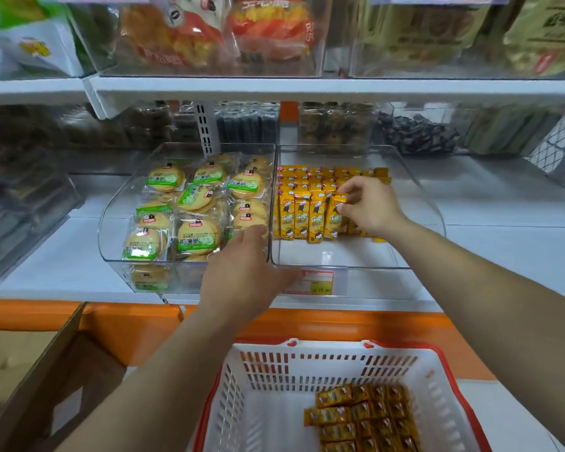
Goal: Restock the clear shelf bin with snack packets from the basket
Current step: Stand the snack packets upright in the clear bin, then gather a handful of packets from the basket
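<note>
- Down at the far left, a brown cardboard box (pixel 30 370) stands open against the orange shelf edge (pixel 128 321).
- Above it, on the white shelf (pixel 62 256), sits a clear biscuit bin (pixel 111 230) holding round biscuit packs (pixel 196 238) with green labels.
- At the front, where the 2 bins meet, the left hand (pixel 242 275) lies palm down. Its fingers are fairly straight and hold nothing, and the thumb stretches towards the price tag (pixel 317 282).
- That red and white tag hangs on the front of the clear shelf bin (pixel 434 210), which stands touching the right side of the biscuit bin.
- Inside the clear shelf bin, yellow snack packets (pixel 294 210) stand upright in rows across the back and left, while its white floor shows at the front.
- Reaching in from the right, the right hand (pixel 372 203) pinches 1 held packet (pixel 335 203) between thumb and fingertips. This packet is upright at the right end of the front row.
- Below the shelf, bottom centre to right, is the white basket (pixel 274 367) with a red rim.
- More basket packets (pixel 366 415), also yellow, lie flat in its right-hand part.
</note>
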The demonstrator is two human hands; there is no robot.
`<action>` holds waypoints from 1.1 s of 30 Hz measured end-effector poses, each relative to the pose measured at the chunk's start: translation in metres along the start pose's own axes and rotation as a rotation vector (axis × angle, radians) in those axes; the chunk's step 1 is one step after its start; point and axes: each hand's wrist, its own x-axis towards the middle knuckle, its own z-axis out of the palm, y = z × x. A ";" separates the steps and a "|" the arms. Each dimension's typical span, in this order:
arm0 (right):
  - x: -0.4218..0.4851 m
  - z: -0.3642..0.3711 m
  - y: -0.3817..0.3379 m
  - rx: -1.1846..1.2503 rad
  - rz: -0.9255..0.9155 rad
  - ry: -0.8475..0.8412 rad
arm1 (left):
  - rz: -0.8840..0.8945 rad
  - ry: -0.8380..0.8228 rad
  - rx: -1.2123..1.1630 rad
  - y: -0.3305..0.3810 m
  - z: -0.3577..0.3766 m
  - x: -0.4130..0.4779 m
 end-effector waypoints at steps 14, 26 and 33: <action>-0.012 -0.008 -0.015 -0.317 -0.096 -0.050 | -0.002 -0.031 -0.049 0.005 -0.010 -0.006; -0.186 -0.027 -0.021 0.005 -0.212 -0.449 | 0.140 -0.280 0.167 -0.013 0.010 -0.099; -0.254 0.083 0.080 -0.038 0.135 -0.726 | -0.050 -0.667 0.272 -0.077 0.115 -0.135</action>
